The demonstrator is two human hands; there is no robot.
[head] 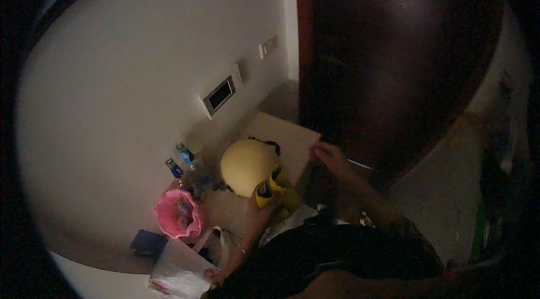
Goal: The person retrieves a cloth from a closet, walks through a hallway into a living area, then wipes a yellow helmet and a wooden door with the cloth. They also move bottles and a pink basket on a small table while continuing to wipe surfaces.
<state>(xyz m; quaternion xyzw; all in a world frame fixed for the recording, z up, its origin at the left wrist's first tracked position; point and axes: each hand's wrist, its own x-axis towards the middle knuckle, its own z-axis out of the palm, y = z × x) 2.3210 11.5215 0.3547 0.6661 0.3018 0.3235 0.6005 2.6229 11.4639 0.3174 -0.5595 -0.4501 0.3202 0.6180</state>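
Note:
My left hand (262, 206) grips a yellow item (284, 193) with two dark openings, perhaps a pair of slippers or gloves; the dim, blurred view does not settle which. Directly beyond it a round pale-yellow object (247, 166) rests on a light-coloured surface, with a dark strap or cord (272, 144) at its far edge. At the right corner of a flat tan board or box top (291, 130) is my right hand (329, 155), its fingers partly bent. Whether the fingers touch that corner cannot be told.
A pink scalloped bin (179, 214) stands to the left near two glass bottles (185, 155). A white plastic bag (183, 269) and a dark blue box (147, 242) lie nearer. The wall carries a panel (220, 93) and a switch (268, 47). A dark wooden door (379, 67) is at right.

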